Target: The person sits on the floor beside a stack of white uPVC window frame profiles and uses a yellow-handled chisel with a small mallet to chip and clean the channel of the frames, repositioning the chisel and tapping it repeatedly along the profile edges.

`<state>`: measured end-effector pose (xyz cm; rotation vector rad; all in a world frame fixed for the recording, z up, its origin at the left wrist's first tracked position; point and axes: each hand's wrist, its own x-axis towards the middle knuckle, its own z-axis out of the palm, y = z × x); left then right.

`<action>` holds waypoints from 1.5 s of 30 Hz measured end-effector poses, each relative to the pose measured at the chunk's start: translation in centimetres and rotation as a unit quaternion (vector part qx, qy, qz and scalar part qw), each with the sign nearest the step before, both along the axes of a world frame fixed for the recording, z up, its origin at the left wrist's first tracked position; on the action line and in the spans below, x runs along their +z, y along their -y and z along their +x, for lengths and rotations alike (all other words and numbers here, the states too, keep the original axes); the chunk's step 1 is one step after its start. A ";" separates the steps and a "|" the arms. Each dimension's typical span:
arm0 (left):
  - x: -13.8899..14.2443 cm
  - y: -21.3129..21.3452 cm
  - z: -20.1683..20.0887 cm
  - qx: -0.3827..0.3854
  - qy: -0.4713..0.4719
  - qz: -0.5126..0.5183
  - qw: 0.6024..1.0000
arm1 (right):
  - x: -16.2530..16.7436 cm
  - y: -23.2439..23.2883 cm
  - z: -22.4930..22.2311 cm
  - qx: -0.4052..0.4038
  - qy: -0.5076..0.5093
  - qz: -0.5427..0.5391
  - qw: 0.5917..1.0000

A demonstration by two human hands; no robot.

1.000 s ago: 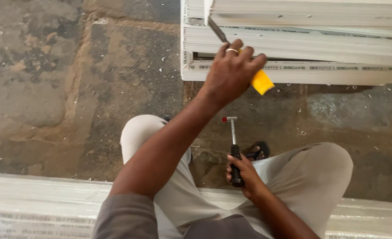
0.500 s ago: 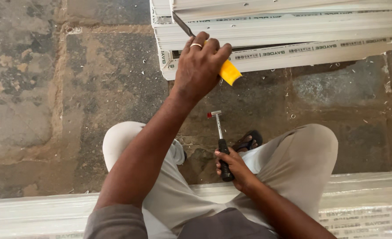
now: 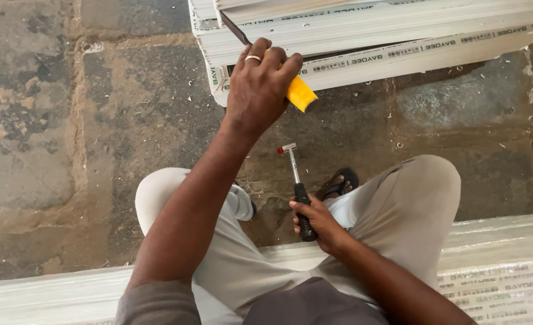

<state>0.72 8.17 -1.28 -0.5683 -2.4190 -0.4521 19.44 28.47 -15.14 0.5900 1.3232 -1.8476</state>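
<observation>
- Yellow-handled chisel with a dark flat blade (image 3: 290, 84): it sits in the left hand (image 3: 259, 84), its yellow handle end poking out past the fingers toward the right and its blade angling up and left onto the stacked profiles.
- The left hand is wrapped shut around the chisel handle, fingers curled over the top; a ring shows on one finger. The arm reaches forward from the lower left of the view.
- The blade tip rests at the end of the pile of long white plastic window profiles (image 3: 387, 36), which lie on the ground across the top of the view, running off to the right.
- Small hammer with a slim metal shaft, black grip and red-tipped head (image 3: 295, 180): it is in the right hand (image 3: 317, 219), low between the knees, its head pointing up toward the chisel but well apart from it.
- The right hand is closed around the black grip, fingers pressed about it.
- The person crouches in light grey trousers (image 3: 399, 204), knees spread either side of the hammer; a dark sandal (image 3: 340, 182) shows just beside the hammer's shaft.
- Rough stone-slab floor (image 3: 68, 120), grey-brown and strewn with small white shavings, lies under everything.
- Another long white profile (image 3: 495, 253) runs across the bottom of the view, behind the knees.
</observation>
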 end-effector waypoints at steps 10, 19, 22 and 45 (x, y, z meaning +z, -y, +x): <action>0.0 -0.1 -0.3 0.010 0.001 -0.013 1.000 | -0.8 0.0 0.4 -0.015 -0.026 -0.011 1.000; 0.7 0.2 -0.5 0.013 -0.014 0.011 1.000 | 4.7 -0.2 2.8 -0.164 -0.641 0.027 0.749; 1.0 0.0 -0.6 0.012 -0.031 0.016 0.999 | 4.9 -0.1 1.6 -0.118 -0.683 0.049 0.719; 2.4 -0.3 0.1 0.006 0.008 -0.019 1.000 | 0.7 -1.1 1.9 -0.148 -0.395 0.038 0.906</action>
